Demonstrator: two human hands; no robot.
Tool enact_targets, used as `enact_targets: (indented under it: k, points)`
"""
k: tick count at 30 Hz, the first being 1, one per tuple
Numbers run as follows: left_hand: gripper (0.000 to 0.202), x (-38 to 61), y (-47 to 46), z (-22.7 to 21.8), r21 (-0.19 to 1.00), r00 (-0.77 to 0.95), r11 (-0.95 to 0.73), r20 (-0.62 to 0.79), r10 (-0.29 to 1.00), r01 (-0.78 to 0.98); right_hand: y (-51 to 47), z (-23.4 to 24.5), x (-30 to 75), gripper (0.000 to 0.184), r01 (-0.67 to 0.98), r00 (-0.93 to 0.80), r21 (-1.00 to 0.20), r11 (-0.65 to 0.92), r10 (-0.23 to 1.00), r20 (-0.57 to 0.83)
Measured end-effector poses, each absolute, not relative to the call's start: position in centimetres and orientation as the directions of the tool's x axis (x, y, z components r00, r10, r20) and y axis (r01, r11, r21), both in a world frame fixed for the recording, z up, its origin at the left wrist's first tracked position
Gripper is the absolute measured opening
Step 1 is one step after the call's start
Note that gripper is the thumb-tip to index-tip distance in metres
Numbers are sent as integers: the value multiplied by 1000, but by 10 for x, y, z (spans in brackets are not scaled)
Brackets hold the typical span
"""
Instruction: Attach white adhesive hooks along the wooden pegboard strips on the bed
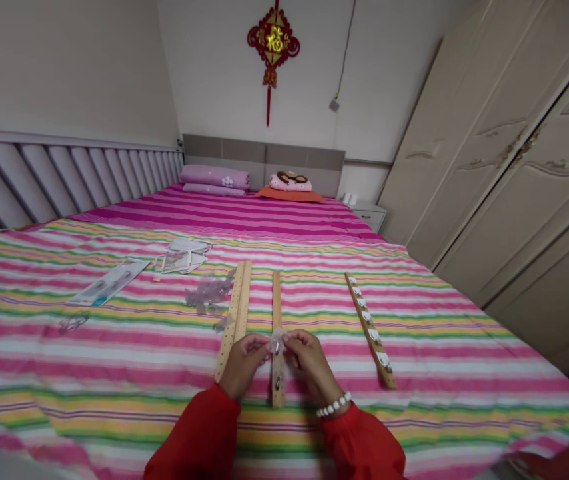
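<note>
A narrow wooden strip (277, 300) lies lengthwise on the striped bedsheet in front of me. Over its near part, my left hand (245, 360) and my right hand (312, 363) pinch a clear plastic hook (277, 345) with a metal prong between their fingertips. Whether it touches the wood, I cannot tell. Closer to me, a second clear hook (278, 381) sits on the strip. Beside my left hand are wooden strips with rows of small holes (238, 303), lying close together. A white bead bracelet (334, 405) circles my right wrist.
Loose clear hooks (209, 292) lie in a heap left of the strips. Further left are flat packaging (109, 281), papers (183, 256) and a small wire tangle (73, 322). On the right lies a wooden strip bearing several white hooks (370, 328).
</note>
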State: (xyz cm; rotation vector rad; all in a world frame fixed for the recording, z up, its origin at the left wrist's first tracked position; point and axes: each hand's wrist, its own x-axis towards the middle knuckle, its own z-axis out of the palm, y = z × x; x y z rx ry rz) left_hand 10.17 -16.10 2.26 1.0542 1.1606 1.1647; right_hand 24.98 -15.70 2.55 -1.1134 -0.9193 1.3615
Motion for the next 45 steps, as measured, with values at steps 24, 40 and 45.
enact_targets:
  k: [24,40,45]
  points:
    - [12,127,-146,-16,968,-191,55,-7,981,244,-129,-30,250,15,-127,257,-992,-4,966,-37]
    - [3,130,-150,-10,977,-229,63,-15,973,204,-128,-38,248,12,-147,283,-989,-27,957,-68]
    - [5,131,-150,-10,973,-236,76,-23,972,220,-128,-38,248,11,-94,297,-995,-30,953,-57]
